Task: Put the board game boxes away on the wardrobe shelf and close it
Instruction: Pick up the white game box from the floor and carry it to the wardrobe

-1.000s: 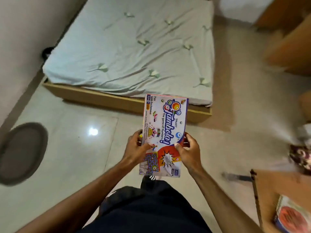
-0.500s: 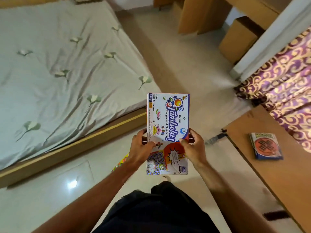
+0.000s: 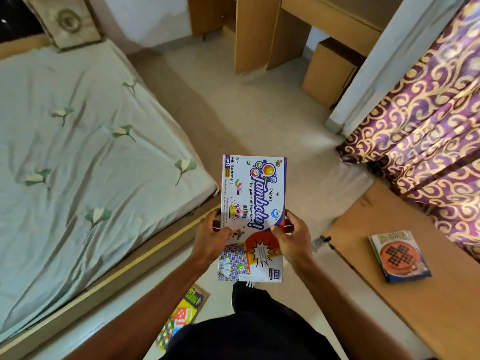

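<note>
I see Tambola box (image 3: 253,216) held flat over floor, left hand (image 3: 211,239) clamped on its left edge, right hand (image 3: 293,237) on right edge; most of box extends beyond thumbs, toward bed (image 3: 78,157).

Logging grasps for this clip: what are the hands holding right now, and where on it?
Both hands hold the Tambola box: left hand on its left long edge, right hand on its right, both toward the near end.

Room was pretty bright, soft daylight all over, no harsh shadows. The floor (image 3: 272,120) looked washed out near the curtain (image 3: 428,120). Wide lens bent the bed (image 3: 91,152) edge and the wooden furniture up top, and the corners went smeary. Box print (image 3: 255,201) stayed sharp.
</note>
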Demonstrator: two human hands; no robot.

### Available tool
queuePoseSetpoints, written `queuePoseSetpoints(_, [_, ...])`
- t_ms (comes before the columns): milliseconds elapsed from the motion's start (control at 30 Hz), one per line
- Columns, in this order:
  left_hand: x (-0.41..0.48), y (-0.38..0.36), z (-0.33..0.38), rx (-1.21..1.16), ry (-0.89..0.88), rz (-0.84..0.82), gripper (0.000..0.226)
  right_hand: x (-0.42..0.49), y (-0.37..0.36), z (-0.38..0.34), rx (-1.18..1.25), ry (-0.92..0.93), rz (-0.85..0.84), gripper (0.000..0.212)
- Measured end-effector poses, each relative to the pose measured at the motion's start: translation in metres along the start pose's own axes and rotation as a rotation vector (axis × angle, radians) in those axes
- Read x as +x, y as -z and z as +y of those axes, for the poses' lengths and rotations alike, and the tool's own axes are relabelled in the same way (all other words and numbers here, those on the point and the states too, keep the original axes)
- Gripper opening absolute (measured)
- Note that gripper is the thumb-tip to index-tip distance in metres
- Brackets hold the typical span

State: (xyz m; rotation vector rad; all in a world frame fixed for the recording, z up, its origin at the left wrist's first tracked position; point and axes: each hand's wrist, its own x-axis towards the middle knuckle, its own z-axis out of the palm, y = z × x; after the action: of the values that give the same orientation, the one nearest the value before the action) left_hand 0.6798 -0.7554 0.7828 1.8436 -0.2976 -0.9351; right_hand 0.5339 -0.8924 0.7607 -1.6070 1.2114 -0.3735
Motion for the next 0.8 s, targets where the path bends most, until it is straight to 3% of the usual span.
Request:
queuePoseSetpoints(433, [0.205, -0.098, 0.141, 0.09, -0.02, 0.044, 0.045, 0.248, 0.074, -0.073, -0.009, 0.027, -0.007, 0.032])
queuePoseSetpoints(800, [0.441, -0.156, 0.266, 0.158, -0.07, 0.042, 0.04, 0.504, 0.1, -0.165, -0.081, 0.036, 0.013, 0.029])
